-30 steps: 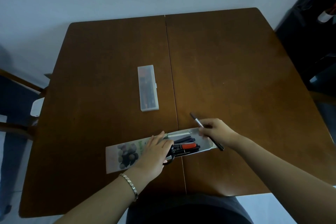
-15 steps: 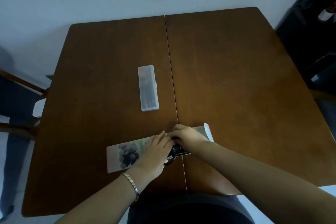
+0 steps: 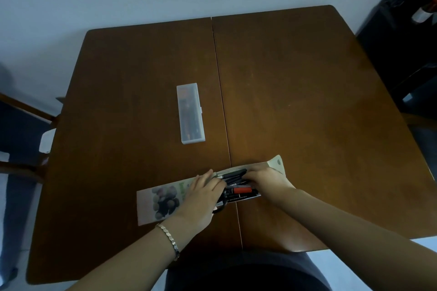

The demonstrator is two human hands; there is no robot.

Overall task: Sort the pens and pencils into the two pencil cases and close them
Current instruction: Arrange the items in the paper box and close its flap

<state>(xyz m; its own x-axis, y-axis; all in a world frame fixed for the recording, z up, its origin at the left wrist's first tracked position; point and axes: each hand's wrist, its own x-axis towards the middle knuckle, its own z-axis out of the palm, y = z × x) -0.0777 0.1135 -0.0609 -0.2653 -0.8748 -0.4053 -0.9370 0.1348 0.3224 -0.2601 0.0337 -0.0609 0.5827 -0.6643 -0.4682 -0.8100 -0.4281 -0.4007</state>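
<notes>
The left hand (image 3: 201, 198) lies flat, fingers straight, pressing on the printed pencil case (image 3: 160, 201) near its middle. A bracelet (image 3: 169, 238) circles that wrist. The right hand (image 3: 267, 179) rests on the open right end of the same case, fingertips on the pens (image 3: 233, 176). Whether it pinches one or only pushes them I cannot tell, as the fingers are partly hidden. Black pens and one red pen (image 3: 241, 189) lie lengthwise in the case between the two hands, and the case's flap (image 3: 276, 163) stands up just right of the right hand. A dark loop (image 3: 220, 209) pokes out by the left hand's near side.

This case lies near the table's near edge, across the seam. The clear plastic case (image 3: 190, 113) lies well apart, farther off and just left of the seam, lid shut, with pencils dimly visible inside.

The table (image 3: 307, 101) is dark brown wood, split by a centre seam. A pale wall stands beyond, a wooden chair (image 3: 23, 111) at the left, and dark furniture (image 3: 402, 42) at the far right.
</notes>
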